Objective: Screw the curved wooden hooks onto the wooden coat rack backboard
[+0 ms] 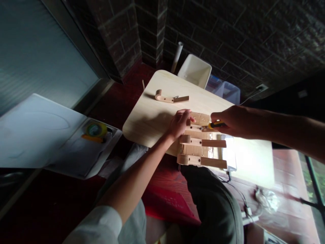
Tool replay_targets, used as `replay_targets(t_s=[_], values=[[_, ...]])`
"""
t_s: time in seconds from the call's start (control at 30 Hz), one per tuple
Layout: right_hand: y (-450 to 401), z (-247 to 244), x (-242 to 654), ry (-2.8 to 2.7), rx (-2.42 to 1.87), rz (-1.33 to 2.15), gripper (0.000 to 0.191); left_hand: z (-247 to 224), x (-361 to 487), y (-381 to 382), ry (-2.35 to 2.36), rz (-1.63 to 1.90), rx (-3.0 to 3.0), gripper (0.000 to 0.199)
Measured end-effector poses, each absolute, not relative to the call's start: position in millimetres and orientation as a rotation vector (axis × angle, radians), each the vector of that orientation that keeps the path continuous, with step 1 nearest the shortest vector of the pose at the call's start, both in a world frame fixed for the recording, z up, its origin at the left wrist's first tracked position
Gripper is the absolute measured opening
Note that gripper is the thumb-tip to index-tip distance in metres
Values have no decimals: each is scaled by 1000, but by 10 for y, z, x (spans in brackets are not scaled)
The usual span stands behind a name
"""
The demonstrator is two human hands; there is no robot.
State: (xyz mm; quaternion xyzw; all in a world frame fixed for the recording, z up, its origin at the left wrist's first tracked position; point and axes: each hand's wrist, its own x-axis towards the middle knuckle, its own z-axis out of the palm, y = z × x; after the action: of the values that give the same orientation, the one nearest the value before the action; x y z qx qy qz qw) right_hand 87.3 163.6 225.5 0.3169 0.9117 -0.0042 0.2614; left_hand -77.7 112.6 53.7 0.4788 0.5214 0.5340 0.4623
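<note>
A wooden rack with a slatted-looking base board (196,149) and several hook-shaped wooden pieces lies near the front edge of the table. My right hand (224,121) is closed round a yellow and black screwdriver (214,125). The screwdriver's tip points left, at a dark screw hole in the uppermost wooden hook (195,128). Curled over the left end of that same hook is my left hand (179,123), its fingertips on the wood. Below it, two similar hooks (194,141) sit in a row. A loose wooden hook (171,98) rests apart, farther back on the table.
The pale table (142,118) has rounded corners. A cream bin (195,71), clear plastic boxes (230,92) and a white tube (177,56) stand behind it. A bright white device (229,152) lies right of the rack, cables below. Yellow tape (95,130) sits at left.
</note>
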Motion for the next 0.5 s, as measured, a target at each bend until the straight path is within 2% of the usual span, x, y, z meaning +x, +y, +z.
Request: replay_targets(t_s=[0.3, 0.5], values=[[1720, 2294, 775, 2388, 1015, -222, 18, 524, -746, 1072, 1269, 1335, 1092, 59], [1667, 2288, 709, 2332, 1157, -175, 23, 495, -750, 1082, 1266, 1363, 1147, 61]])
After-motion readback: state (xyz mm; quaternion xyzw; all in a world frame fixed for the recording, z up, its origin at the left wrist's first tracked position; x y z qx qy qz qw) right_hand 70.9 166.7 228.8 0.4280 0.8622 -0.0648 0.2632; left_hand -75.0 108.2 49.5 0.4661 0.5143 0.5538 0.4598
